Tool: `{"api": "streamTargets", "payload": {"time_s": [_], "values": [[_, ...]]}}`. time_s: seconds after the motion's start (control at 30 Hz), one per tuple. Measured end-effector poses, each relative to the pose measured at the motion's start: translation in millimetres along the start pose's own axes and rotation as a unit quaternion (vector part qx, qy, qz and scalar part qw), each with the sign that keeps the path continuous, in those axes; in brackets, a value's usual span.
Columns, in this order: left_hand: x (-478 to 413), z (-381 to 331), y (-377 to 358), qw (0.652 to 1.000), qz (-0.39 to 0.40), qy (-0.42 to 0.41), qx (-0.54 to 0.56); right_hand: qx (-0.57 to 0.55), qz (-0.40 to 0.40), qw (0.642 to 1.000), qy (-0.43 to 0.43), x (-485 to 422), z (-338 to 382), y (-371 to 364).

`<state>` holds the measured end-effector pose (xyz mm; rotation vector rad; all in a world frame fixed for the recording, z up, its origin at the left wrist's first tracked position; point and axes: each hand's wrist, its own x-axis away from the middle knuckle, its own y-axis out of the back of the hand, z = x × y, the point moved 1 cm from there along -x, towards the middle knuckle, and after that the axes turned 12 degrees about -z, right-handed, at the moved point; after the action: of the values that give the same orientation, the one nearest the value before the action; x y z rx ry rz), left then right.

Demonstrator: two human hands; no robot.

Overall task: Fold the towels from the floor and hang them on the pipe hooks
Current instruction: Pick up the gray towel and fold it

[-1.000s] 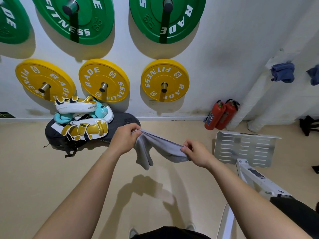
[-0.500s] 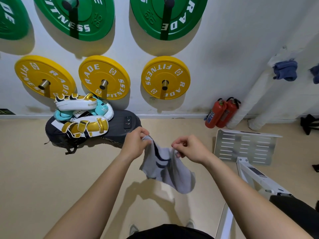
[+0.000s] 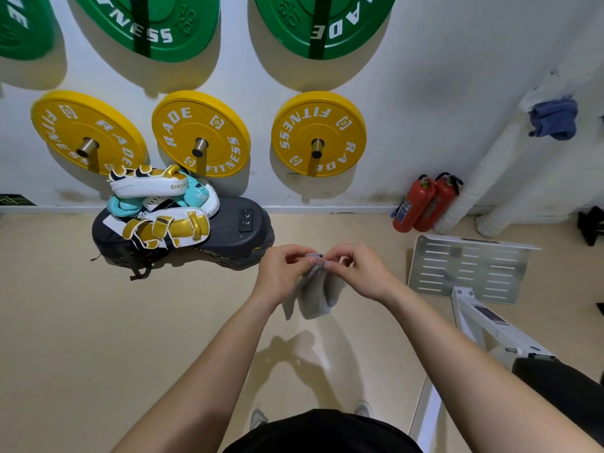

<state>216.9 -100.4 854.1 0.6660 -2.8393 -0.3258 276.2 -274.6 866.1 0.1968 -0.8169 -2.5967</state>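
While they meet at frame centre, the left hand and right hand pinch, fingers closed, the top edge of the grey towel, hanging doubled above the floor. Corners should sit flush before one hand takes over. Room is open below; the pipe stands upper right, beyond the perforated plate.

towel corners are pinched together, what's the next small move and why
Probably hold the pinch with the left hand and run the right hand down the grey towel to flatten the fold: both hands meet at its top edge, and the cloth below hangs bunched.
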Motion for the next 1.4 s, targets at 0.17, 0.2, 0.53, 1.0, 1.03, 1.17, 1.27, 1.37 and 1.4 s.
{"api": "streamTargets", "payload": {"time_s": [0.17,0.2,0.53,1.0,1.03,1.17,1.27,1.37,1.4], "values": [[6,-3,2,0.997,0.011,-0.043,-0.060,-0.015,-0.033,0.999,0.011,1,2,-7],[7,-4,2,0.997,0.009,-0.047,-0.067,-0.022,-0.041,0.999,0.002,1,2,-8],[7,-11,9,0.985,0.044,-0.099,-0.134,-0.001,-0.072,0.996,-0.053,-3,5,-15],[8,-20,11,0.974,0.067,-0.138,-0.165,-0.078,-0.010,0.995,-0.063,12,8,-18],[9,-21,11,0.972,0.071,-0.147,-0.168,-0.080,-0.008,0.995,-0.065,12,8,-19],[10,-23,15,0.969,0.076,-0.165,-0.168,-0.092,0.009,0.993,-0.073,10,8,-17],[9,-23,20,0.964,0.088,-0.173,-0.180,-0.054,0.004,0.997,-0.062,8,5,-20],[6,-23,24,0.962,0.075,-0.186,-0.183,0.070,0.005,0.997,-0.027,3,1,-24],[4,-24,26,0.964,0.067,-0.188,-0.178,0.108,0.011,0.994,-0.019,2,-1,-25]]}}
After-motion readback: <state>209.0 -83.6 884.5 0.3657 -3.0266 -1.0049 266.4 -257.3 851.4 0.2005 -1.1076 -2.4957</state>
